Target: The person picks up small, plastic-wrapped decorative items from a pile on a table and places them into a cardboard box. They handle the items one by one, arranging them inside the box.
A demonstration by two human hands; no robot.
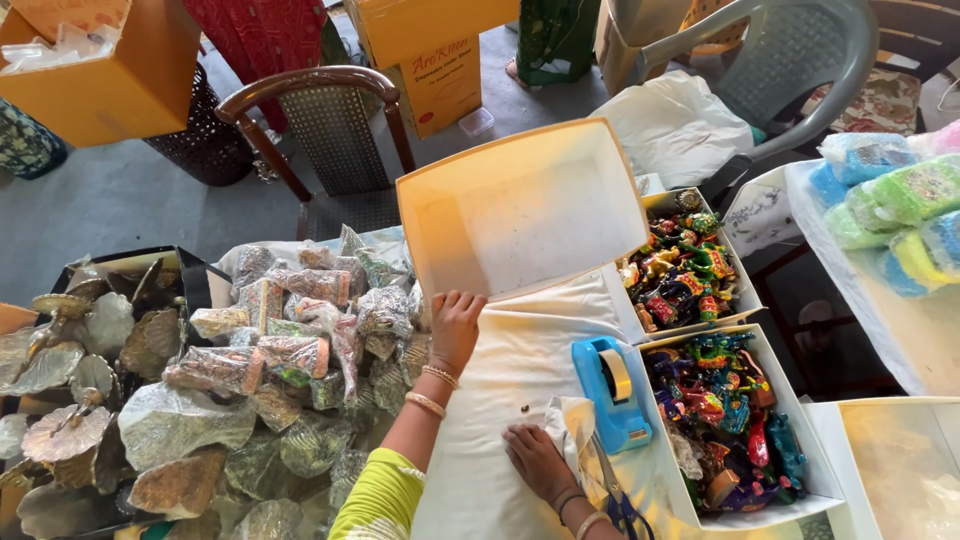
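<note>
Grey floor and a couple of chairs sit behind my cluttered table, which is covered by a white cloth (520,370). Biggest thing I'm touching is the open, empty box lid (520,205), pale cream inside with orange edges, tipped up at the far side of the cloth; my left hand (455,325) grips its near bottom corner, fingers curled on the edge. To my left there's a heap of foil-wrapped packets (290,320); to my right, two open boxes of colourful figurines (720,400). A blue tape dispenser (610,390) stands beside them. My right hand (535,458) rests flat on the cloth, fingers together, holding nothing.
</note>
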